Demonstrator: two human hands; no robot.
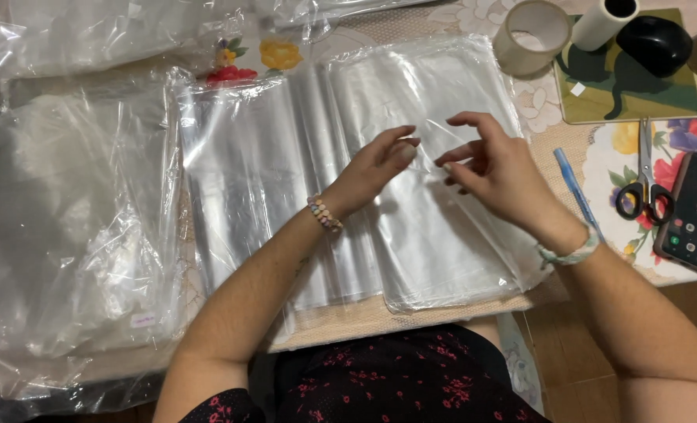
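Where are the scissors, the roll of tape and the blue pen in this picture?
scissors (644, 192), head view, on the black handles where the blades meet them.
roll of tape (513, 45), head view, on the outer wall of the ring.
blue pen (574, 184), head view, on the middle of the barrel.

a table (442, 317) fills most of the view, covered by a pale cloth (544, 106) printed with red, yellow and purple flowers. past its near right edge shows a brown tiled floor (576, 368). the light is soft, even and indoor.
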